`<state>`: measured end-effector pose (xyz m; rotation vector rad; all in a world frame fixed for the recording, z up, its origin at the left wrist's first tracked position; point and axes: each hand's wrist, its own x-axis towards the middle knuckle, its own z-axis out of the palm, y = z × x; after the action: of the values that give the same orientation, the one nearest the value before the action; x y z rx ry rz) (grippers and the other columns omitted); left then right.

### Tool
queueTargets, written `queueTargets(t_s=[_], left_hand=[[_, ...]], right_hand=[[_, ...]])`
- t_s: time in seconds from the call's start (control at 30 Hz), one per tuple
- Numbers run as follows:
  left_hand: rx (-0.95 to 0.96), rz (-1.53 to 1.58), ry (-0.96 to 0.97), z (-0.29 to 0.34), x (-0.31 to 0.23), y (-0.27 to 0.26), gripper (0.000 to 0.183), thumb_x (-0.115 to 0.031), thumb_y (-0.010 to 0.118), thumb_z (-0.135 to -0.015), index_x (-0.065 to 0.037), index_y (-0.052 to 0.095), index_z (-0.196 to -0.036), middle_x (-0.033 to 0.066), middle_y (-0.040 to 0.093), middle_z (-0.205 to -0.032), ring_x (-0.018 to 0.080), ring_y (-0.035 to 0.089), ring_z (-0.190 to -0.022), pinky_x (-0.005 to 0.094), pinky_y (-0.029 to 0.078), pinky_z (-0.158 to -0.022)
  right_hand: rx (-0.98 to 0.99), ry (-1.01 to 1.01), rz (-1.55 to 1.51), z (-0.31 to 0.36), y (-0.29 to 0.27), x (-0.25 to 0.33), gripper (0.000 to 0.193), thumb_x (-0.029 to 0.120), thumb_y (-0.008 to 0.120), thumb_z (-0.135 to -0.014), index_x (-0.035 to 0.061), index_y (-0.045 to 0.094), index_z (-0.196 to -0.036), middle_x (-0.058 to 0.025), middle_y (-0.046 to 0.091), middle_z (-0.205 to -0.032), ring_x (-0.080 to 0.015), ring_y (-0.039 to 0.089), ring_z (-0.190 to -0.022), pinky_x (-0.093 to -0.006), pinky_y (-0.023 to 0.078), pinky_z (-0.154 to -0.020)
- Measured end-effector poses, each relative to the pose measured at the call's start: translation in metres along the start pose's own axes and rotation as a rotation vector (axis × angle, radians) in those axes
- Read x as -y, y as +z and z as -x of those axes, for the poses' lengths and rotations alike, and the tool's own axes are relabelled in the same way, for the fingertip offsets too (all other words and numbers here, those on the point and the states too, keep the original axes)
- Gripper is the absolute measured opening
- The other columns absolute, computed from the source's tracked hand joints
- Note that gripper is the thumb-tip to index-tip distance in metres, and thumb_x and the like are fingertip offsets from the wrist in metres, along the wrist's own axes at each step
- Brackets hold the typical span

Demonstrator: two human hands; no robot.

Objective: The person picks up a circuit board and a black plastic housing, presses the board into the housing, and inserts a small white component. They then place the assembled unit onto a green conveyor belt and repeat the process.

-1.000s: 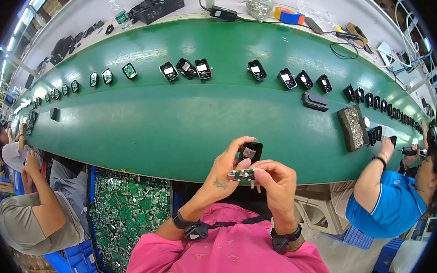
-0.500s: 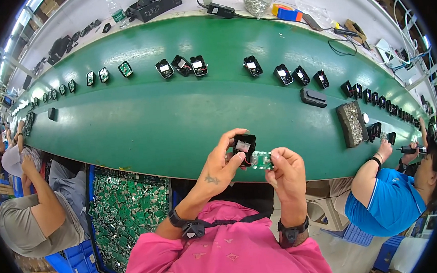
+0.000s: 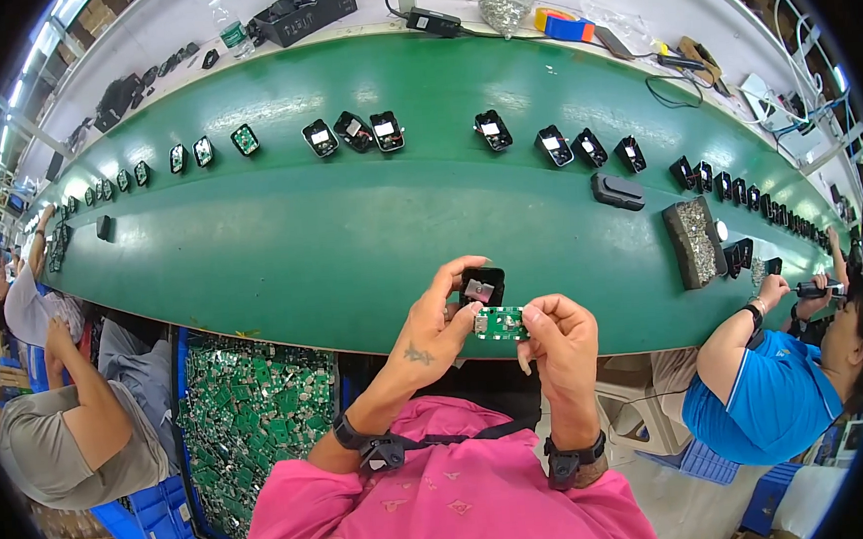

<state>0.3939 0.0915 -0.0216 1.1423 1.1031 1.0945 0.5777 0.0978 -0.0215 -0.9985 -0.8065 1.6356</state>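
Observation:
Just past the near edge of the green bench, my left hand [image 3: 433, 331] grips a small open black plastic case [image 3: 483, 284]. Something pale and silvery lies inside the case. My right hand [image 3: 563, 338] pinches a green circuit board [image 3: 501, 324] by its right end, between thumb and fingers. The board lies flat in front of the case's near end, its left end at my left thumb. Whether that thumb also presses on the board, I cannot tell. Any wires between board and case are hidden.
Open black cases [image 3: 554, 145] line the green bench [image 3: 350, 235]. A closed black case [image 3: 618, 192] lies right of centre, near a dark tray of small metal parts [image 3: 695, 243]. Left of me stands a bin of circuit boards [image 3: 254, 429]. A blue-shirted person [image 3: 755, 388] works at the right.
My right hand has turned the circuit board flatter and brought it left, closer to my left thumb. The cases along the bench have shifted slightly left. At far left, a person's arm has reached farther over the bench.

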Motion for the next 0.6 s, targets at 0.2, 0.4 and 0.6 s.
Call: queueTargets(t_s=[0.2, 0.4, 0.6], left_hand=[[0.000, -0.029, 0.002, -0.002, 0.005, 0.001, 0.047, -0.002, 0.052, -0.098, -0.008, 0.041, -0.144, 0.0066, 0.055, -0.122, 0.0094, 0.057, -0.100, 0.0229, 0.051, -0.079], [0.072, 0.248, -0.167, 0.000, -0.010, 0.000, 0.056, 0.001, 0.052, -0.095, -0.008, 0.039, -0.149, 0.0102, 0.055, -0.129, 0.0111, 0.059, -0.104, 0.0256, 0.053, -0.075], [0.006, 0.054, -0.067, 0.003, -0.007, 0.012, 0.056, 0.000, 0.055, -0.093, -0.006, 0.040, -0.148, 0.0117, 0.061, -0.122, 0.0136, 0.068, -0.089, 0.0247, 0.054, -0.066]], right_hand=[[0.017, -0.001, 0.050, 0.000, 0.000, -0.004, 0.011, 0.006, 0.064, -0.095, -0.0038, 0.062, -0.091, -0.0050, 0.062, -0.074, -0.0086, 0.056, -0.049, -0.0230, 0.046, -0.041], [-0.078, -0.111, 0.193, -0.007, -0.002, -0.012, 0.012, 0.009, 0.066, -0.096, -0.0030, 0.064, -0.092, -0.0030, 0.064, -0.076, -0.0072, 0.059, -0.056, -0.0217, 0.048, -0.050], [-0.170, -0.453, 0.625, -0.008, 0.001, -0.016, 0.012, 0.008, 0.067, -0.095, -0.0041, 0.066, -0.096, -0.0022, 0.064, -0.080, -0.0059, 0.057, -0.061, -0.0215, 0.047, -0.054]])
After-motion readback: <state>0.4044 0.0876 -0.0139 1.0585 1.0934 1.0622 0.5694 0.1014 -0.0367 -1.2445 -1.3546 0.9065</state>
